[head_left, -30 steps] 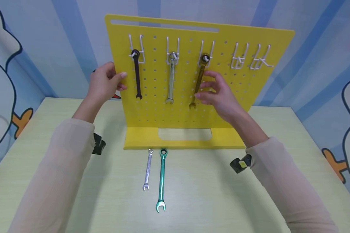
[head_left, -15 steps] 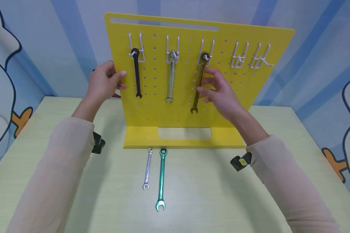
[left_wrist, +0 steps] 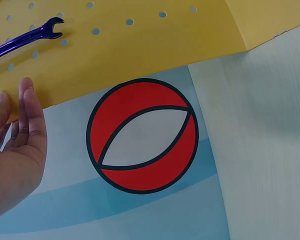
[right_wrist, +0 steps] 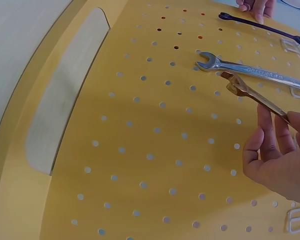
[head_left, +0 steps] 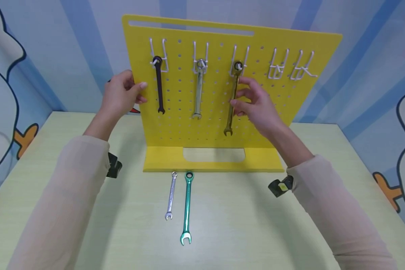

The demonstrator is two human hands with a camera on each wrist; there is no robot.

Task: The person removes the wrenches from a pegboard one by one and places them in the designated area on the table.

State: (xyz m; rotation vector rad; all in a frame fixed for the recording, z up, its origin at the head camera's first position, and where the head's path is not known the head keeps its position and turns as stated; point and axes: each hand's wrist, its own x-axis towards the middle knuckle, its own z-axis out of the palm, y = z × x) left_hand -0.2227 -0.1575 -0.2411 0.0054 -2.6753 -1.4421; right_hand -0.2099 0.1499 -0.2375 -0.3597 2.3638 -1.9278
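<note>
My right hand (head_left: 258,107) pinches the shaft of a gold combination wrench (head_left: 230,116), whose ring end sits at the third white hook of the yellow pegboard (head_left: 209,131). In the right wrist view the thumb and fingers close around this wrench (right_wrist: 257,95) and its open end tips off the board. My left hand (head_left: 119,95) grips the pegboard's left edge, thumb in front. To the left of the gold wrench hang a silver wrench (head_left: 198,93) and a dark one (head_left: 159,86), each by its ring end on a hook.
A small silver wrench (head_left: 170,197) and a longer green wrench (head_left: 187,206) lie on the pale table (head_left: 229,225) before the board. On the right of the pegboard are two more white hooks (head_left: 276,67) without wrenches. A patterned wall (head_left: 368,75) stands behind.
The gold wrench's lower end has swung right and toward me, so it hangs straighter. My right hand has moved slightly up along it. The left hand stays at the board's edge.
</note>
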